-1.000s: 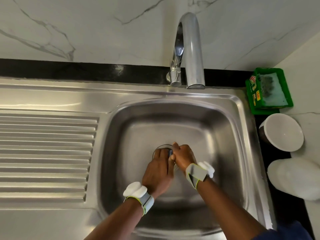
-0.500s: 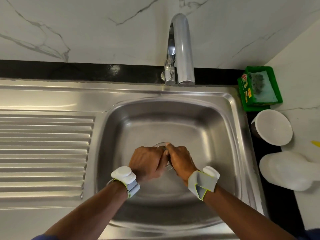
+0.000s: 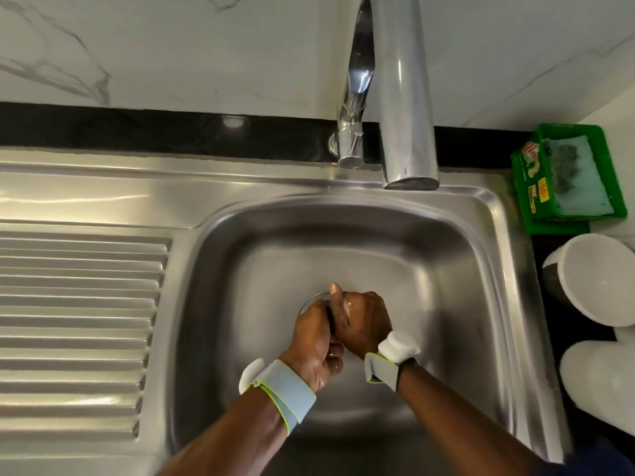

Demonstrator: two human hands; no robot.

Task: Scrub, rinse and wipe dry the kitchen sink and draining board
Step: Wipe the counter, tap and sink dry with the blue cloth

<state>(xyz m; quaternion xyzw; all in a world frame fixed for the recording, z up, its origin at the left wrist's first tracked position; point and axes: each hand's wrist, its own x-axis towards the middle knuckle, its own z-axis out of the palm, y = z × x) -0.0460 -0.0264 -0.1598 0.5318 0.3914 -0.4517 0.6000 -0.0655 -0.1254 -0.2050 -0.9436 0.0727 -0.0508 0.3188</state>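
Over the drain [image 3: 312, 297] the left hand [image 3: 314, 338] and right hand [image 3: 364, 321] meet, fingers curled, whether holding anything I cannot tell; the board [image 3: 79, 321] ribs run sideways, left of them.

Kitchen corner: veined white marble above a black counter

Beyond the fingers [image 3: 335, 293], a white marble wall [image 3: 206, 53] with thin grey veins runs across the back. At its foot lies a strip of glossy black counter [image 3: 154, 132] that shows a small bright glint of light. To the right of the fingers a second pale wall [image 3: 584, 97] meets the first at an angle. The black counter continues there and bears a green tray [image 3: 567, 130], a white bowl [image 3: 598, 280] and a white container [image 3: 598, 372].
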